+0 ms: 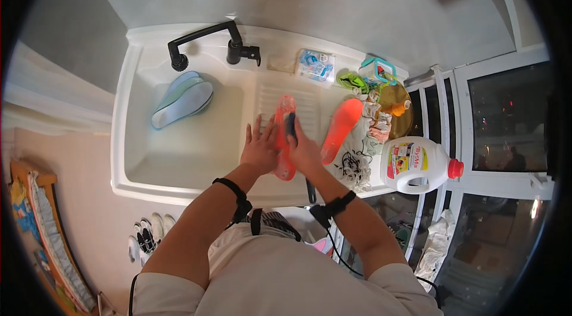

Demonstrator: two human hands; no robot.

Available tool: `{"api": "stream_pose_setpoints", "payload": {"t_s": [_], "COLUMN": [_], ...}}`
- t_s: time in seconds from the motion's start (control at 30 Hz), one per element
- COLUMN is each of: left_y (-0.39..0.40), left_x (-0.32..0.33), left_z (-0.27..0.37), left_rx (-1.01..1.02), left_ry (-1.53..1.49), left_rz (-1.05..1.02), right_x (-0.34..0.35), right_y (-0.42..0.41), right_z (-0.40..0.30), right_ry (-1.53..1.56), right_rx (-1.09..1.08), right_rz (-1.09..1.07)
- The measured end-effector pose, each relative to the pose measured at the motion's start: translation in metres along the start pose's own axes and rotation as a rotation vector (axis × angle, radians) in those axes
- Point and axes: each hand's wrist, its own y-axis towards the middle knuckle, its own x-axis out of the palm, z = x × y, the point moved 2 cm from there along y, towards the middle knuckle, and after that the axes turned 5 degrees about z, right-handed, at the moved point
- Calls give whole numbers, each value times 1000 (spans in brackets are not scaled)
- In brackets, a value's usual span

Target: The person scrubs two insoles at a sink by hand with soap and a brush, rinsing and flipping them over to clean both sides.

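Observation:
My right hand [305,150] grips a scrub brush [290,125] with a dark back, held against a wet, foam-streaked orange-red insole [284,170]. That insole lies lengthwise on the ribbed washboard [308,97] of the white sink. Spread flat, my left hand [261,149] rests along the insole's left edge, fingertips touching it and holding nothing. To the right lies a second orange-red insole [343,126]. Below my right wrist a black handle [310,191] sticks out; whether it belongs to the brush is hidden.
Several pale blue-green insoles [183,100] lie in the basin [187,159] under a black faucet [203,32]. A printed packet [315,66], crumpled cloths [373,117], tangled laces [354,168], a brown basin [397,126] and a white detergent jug [418,165] crowd the right side.

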Motion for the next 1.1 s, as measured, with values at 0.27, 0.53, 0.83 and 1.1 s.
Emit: {"api": "stream_pose_setpoints", "payload": {"t_s": [0.27,0.53,0.83,1.1], "left_y": [-4,5,5,5], "left_x": [16,9,3,7], "left_z": [-3,3,2,-1], "left_rx": [39,31,21,65], "left_ry": [22,-29,-15,-12], "left_rz": [70,18,5,28], "right_x": [25,16,8,14], "right_y": [28,101,-19,84], "right_z": [-10,-26,26,4], "right_ry": [74,101,48,45], "right_rx": [13,-22,71,84], "right_rz": [-20,110,-32,101]}}
